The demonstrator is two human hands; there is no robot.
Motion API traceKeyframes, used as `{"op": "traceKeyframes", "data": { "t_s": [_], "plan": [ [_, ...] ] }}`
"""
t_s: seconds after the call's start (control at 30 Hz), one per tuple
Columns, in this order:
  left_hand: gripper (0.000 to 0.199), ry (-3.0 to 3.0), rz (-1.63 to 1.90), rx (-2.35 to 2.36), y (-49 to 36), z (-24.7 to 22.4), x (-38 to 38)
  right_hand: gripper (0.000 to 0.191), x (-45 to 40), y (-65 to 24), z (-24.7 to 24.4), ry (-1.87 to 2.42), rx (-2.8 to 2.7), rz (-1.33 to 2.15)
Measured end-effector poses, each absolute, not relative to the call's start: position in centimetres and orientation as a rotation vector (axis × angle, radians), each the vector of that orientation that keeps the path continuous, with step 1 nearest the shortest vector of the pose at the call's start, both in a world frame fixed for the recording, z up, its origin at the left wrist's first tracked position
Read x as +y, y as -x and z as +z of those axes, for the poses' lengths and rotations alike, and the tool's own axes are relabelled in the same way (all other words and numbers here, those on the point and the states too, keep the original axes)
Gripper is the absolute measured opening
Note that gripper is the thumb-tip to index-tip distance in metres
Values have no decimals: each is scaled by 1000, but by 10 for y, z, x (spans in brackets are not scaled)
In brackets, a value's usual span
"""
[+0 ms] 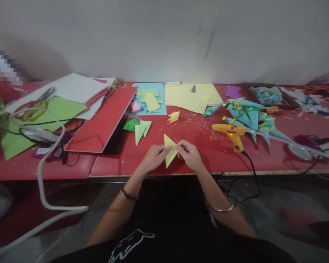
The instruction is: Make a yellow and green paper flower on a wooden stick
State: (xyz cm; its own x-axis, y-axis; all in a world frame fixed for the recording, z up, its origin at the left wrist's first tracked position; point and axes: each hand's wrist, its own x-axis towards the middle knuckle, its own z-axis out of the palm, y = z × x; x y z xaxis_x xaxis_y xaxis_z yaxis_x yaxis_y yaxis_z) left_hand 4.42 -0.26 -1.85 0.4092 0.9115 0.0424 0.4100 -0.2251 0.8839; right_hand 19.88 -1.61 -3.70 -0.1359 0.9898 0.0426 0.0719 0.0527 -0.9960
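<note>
Both my hands hold one piece of folded yellow paper (169, 155), a triangle with its point up, just above the red table (142, 162). My left hand (157, 156) pinches it by its left side, thumb on the face. At its right edge the fingertips of my right hand (188, 153) are pressed together on it. Beyond the hands lies a small yellow paper crown-like piece (173, 117). Folded pale green papers (142, 130) stand to the left, beside a bright green lump in clear wrap (131, 125).
On the right lie a yellow glue gun (231, 134) with a trailing cord and several blue paper cones (248, 117). Yellow sheets (190, 96) and green slips (152, 101) lie at the back. A red board (106, 120) and a white bent tube (42, 182) are on the left.
</note>
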Motion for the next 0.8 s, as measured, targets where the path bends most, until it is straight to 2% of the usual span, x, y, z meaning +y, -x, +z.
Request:
{"op": "traceKeyframes", "data": {
  "t_s": [0.3,0.47,0.67,0.8],
  "plan": [
    [44,-1942,580,1049,-39,-10,-3,25,-16,-208,-32,1062,-1703,1327],
    [42,-2020,570,1153,-42,-13,-4,31,-17,-205,-31,1169,-1592,1331],
    [26,-1938,667,1290,-54,-19,-11,35,-17,-199,-38,1228,-1490,1146],
    [28,-1853,702,1309,-58,-19,-13,34,-18,-197,-39,1230,-1463,1143]
  ]
}}
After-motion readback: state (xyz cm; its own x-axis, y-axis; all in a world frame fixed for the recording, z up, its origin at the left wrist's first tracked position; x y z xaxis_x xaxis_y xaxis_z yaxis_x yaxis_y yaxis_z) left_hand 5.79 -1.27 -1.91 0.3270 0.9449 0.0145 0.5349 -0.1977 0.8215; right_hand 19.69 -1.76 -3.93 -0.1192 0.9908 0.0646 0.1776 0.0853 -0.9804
